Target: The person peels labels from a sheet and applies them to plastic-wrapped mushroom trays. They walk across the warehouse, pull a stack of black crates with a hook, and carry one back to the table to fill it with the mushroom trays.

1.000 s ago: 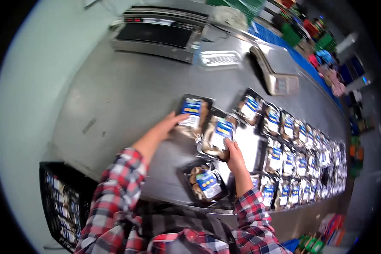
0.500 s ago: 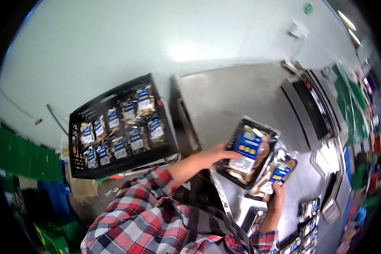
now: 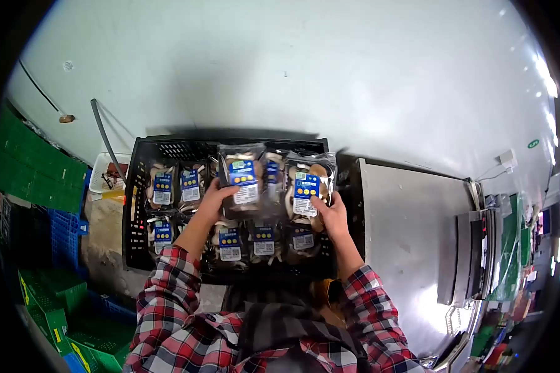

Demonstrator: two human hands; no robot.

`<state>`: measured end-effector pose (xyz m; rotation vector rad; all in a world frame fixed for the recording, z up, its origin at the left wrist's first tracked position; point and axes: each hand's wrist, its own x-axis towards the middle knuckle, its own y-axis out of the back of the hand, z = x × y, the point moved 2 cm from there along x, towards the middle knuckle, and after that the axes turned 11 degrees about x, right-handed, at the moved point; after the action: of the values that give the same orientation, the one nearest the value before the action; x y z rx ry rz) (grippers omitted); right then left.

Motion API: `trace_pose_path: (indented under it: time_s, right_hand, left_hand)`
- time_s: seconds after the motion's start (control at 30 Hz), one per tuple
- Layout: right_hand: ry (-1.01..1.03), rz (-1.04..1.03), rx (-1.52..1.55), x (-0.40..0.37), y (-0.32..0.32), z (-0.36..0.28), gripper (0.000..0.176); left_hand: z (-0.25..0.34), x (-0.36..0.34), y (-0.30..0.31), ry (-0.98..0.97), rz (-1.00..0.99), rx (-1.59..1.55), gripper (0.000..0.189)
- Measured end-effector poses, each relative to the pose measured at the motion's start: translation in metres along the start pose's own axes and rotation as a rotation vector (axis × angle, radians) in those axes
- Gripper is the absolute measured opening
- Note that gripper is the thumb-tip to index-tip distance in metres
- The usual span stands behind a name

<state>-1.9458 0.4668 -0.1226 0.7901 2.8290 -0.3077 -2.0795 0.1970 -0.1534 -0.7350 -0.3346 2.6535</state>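
My left hand (image 3: pixel 219 198) grips a film-wrapped pack of mushrooms (image 3: pixel 242 180) by its lower left side, thumb on the blue and white label. In my right hand (image 3: pixel 331 214) is a second mushroom pack (image 3: pixel 306 189), held at its lower right corner. Both packs are over the black crate (image 3: pixel 130 217). Beneath them, similar labelled packs stand in two rows, among them one at the left (image 3: pixel 162 186) and one in the front row (image 3: pixel 263 239). The held packs and my hands hide part of the back row.
A steel table (image 3: pixel 398 230) with a wrapping machine (image 3: pixel 463 258) stands to the right. A white basket (image 3: pixel 99 171) is left of the crate. Green crates (image 3: pixel 62 298) and a blue crate (image 3: pixel 65 233) are at the far left. A pale wall rises behind.
My view has turned left from the steel table to the crate. Both hands have carried their mushroom packs from above the table to over the crate.
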Motion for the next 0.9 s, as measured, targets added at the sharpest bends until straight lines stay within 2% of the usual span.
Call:
trace_pose_path:
  time_s: [0.03, 0.1, 0.13, 0.17, 0.23, 0.27, 0.3, 0.37, 0.43, 0.47, 0.5, 0.57, 0.6, 0.7, 0.73, 0.77, 0.8, 0.83, 0.9]
  right_hand:
    - [0.033, 0.048, -0.09, 0.005, 0.001, 0.004, 0.035]
    - [-0.13, 0.075, 0.24, -0.002, -0.014, -0.012, 0.038]
    - [-0.165, 0.092, 0.275, -0.008, -0.016, -0.018, 0.038]
    - [-0.201, 0.111, 0.311, -0.01, -0.021, -0.02, 0.039]
    - [-0.228, 0.083, 0.325, -0.01, -0.026, -0.019, 0.038]
    - [-0.24, 0.067, 0.314, -0.009, -0.027, -0.018, 0.038]
    - [-0.253, 0.048, 0.305, -0.009, -0.028, -0.018, 0.038]
    - [-0.285, 0.01, 0.296, -0.009, -0.029, -0.016, 0.04]
    - [-0.369, -0.052, 0.349, -0.014, -0.034, -0.022, 0.041]
    - [-0.385, -0.053, 0.359, -0.015, -0.035, -0.019, 0.042]
    - [-0.399, -0.052, 0.369, -0.016, -0.034, -0.012, 0.043]
    - [-0.393, -0.048, 0.354, -0.019, -0.036, -0.009, 0.046]
    - [-0.377, -0.036, 0.364, -0.02, -0.037, -0.009, 0.046]
    - [-0.367, -0.021, 0.401, -0.025, -0.049, -0.011, 0.047]
    - [-0.356, -0.041, 0.347, -0.027, -0.055, -0.007, 0.047]
    - [-0.341, -0.103, 0.315, -0.03, -0.065, -0.003, 0.052]
    - [-0.283, -0.196, 0.047, -0.033, -0.077, 0.0, 0.053]
    - [-0.218, -0.288, -0.218, -0.034, -0.09, 0.002, 0.056]
    - [-0.357, -0.455, -0.025, -0.041, -0.119, -0.012, 0.058]
  left_hand:
    - [-0.016, 0.021, 0.033, -0.009, 0.1, 0.057, 0.052]
    - [-0.005, 0.009, 0.059, 0.069, 0.069, -0.024, 0.056]
    - [-0.006, 0.004, 0.072, 0.036, 0.1, -0.046, 0.055]
    - [0.003, -0.006, 0.082, 0.086, 0.225, 0.008, 0.058]
    - [0.025, -0.021, 0.094, 0.095, 0.192, 0.078, 0.066]
    - [0.007, -0.007, 0.119, 0.043, 0.214, 0.083, 0.06]
    - [-0.03, 0.017, 0.154, -0.01, 0.36, 0.178, 0.061]
    - [-0.019, 0.019, 0.14, 0.031, 0.194, 0.164, 0.064]
    - [-0.024, 0.033, 0.116, 0.031, 0.193, 0.211, 0.065]
    - [-0.017, 0.036, 0.092, -0.005, 0.12, 0.211, 0.067]
    - [-0.027, 0.052, 0.083, -0.014, 0.104, 0.319, 0.062]
    - [-0.026, 0.07, 0.07, -0.07, 0.183, 0.797, 0.057]
    - [-0.027, 0.072, 0.066, -0.16, 0.335, 0.966, 0.049]
    - [0.028, 0.019, 0.032, -0.689, 0.694, 1.193, 0.046]
    - [0.038, -0.002, 0.019, -0.62, 0.464, 0.914, 0.05]
    - [0.016, -0.006, 0.012, -0.415, 0.153, 0.348, 0.058]
    - [0.027, -0.031, -0.001, -0.108, -0.036, 0.386, 0.063]
    - [0.033, -0.054, -0.019, -0.106, -0.011, 0.47, 0.062]
    - [0.015, -0.063, -0.008, -0.061, -0.056, 0.166, 0.058]
